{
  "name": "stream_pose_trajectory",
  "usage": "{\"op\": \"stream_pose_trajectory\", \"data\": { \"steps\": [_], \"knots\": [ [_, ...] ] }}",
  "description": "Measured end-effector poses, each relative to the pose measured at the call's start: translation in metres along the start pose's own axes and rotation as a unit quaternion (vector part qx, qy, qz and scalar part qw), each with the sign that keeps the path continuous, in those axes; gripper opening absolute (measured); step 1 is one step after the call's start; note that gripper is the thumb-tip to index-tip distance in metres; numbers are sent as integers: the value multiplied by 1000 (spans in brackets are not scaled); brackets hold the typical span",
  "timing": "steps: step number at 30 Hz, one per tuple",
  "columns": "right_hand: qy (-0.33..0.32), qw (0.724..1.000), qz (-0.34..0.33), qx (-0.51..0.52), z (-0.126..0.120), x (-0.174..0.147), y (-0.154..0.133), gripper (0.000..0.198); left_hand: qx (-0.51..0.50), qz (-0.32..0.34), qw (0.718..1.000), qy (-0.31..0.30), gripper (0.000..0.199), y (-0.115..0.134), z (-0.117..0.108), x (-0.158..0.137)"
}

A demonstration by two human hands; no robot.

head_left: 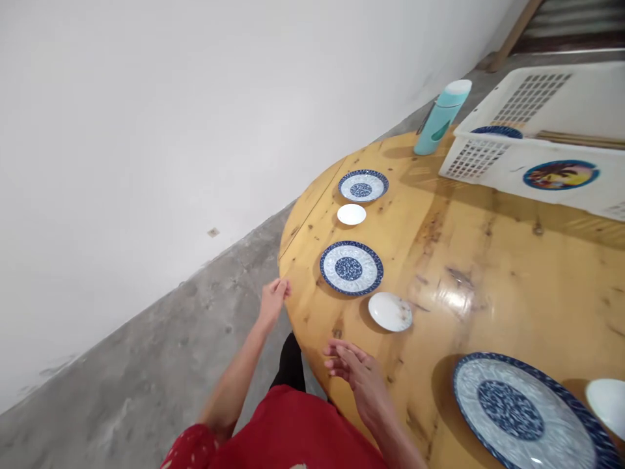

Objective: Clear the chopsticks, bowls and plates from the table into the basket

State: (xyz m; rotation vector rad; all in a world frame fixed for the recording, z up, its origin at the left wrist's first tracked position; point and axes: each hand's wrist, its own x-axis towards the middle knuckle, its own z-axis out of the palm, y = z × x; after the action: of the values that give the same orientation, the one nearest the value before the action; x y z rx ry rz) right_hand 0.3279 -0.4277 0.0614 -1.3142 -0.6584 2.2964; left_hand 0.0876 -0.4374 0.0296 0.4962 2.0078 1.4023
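Observation:
My left hand [275, 301] is at the left edge of the round wooden table [469, 254], its fingers curled closed with nothing visible in them. Over the near edge, my right hand [359, 374] is bare, its fingers loosely bent and slightly apart. Just beyond it lies a small white dish [390, 311] with a faint floral print. A blue-rimmed patterned plate [332, 264] sits behind that dish. Farther back are a small plain white dish [351, 214] and another blue-rimmed plate [348, 188]. To the right of my right hand rests a large blue-rimmed plate [561, 417].
A white plastic basket [488, 159] stands at the back right, holding a blue-rimmed plate [498, 131] and chopstick-like sticks [581, 139]. Beside it stands a turquoise bottle [442, 120]. Another white dish [608, 400] is at the right edge. A white wall [170, 130] rises on the left.

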Motion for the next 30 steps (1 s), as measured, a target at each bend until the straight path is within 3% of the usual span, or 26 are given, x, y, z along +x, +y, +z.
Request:
{"op": "stream_pose_trajectory", "data": {
  "steps": [5,9,11,14,20,25,30],
  "knots": [
    [138,988,-19,59,1,32,10,63,-11,29,995,-93,20,50,53,142],
    [218,969,-41,110,21,54,6,59,12,27,986,-162,19,74,105,235],
    [240,963,-59,108,32,71,-9,57,27,35,981,-191,20,83,129,271],
    [258,956,-117,72,44,109,-56,56,57,51,974,-215,23,91,159,314],
    [254,939,-231,21,71,177,-160,50,106,67,962,-243,29,99,205,367],
    [251,939,-235,9,92,203,-188,45,84,20,957,-278,27,101,245,381],
    [303,922,-238,29,78,231,-206,40,117,-3,954,-274,19,106,263,387]
  ]
}}
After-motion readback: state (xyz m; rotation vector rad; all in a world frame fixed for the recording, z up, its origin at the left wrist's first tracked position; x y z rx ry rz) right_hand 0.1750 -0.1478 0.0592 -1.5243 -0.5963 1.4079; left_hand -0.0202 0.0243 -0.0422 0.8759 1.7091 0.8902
